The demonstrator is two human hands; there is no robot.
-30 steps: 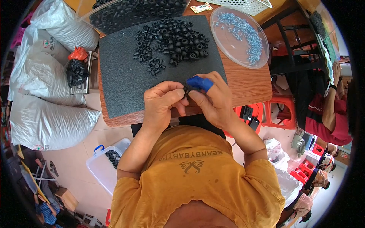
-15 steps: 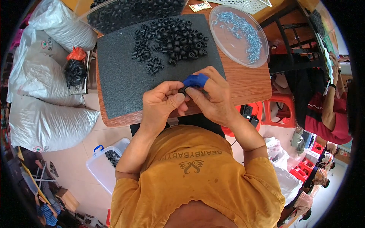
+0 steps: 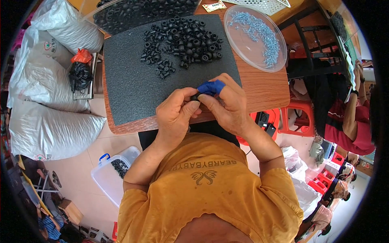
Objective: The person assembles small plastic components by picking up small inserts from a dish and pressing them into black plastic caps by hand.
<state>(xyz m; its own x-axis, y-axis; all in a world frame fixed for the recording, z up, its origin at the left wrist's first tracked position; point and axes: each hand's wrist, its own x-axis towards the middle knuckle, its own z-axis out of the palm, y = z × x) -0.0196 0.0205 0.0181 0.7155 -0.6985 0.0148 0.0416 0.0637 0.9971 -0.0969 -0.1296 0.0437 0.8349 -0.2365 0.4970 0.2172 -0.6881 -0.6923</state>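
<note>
White sacks [image 3: 48,81] on floor at left, clear tub [image 3: 115,170] w/ black parts below, wooden bench [image 3: 263,91] w/ dark foam mat [image 3: 129,81], black rubber rings [image 3: 182,40] piled on mat, left hand [image 3: 174,117] & right hand [image 3: 227,105] together at bench's near edge, pinching one small black ring [image 3: 195,97], blue fingertip cover [image 3: 211,87] on right hand, clear dish [image 3: 255,36] of pale blue screws at right.

Two hands, left hand [image 3: 175,115] and right hand [image 3: 229,106], pinching one small black ring [image 3: 195,97] between them; one blue fingertip cover [image 3: 210,87] on the right. One dark foam mat [image 3: 129,85]. One pile of black rings [image 3: 180,40], dozens, too many to count. One clear round lid [image 3: 275,60] with a scatter of small blue-grey screws [image 3: 257,32], uncounted. Three white sacks [image 3: 52,129]. One clear tub [image 3: 111,174] on the floor. Two red stools [image 3: 300,111]. One other person [image 3: 348,125] at right.
</note>
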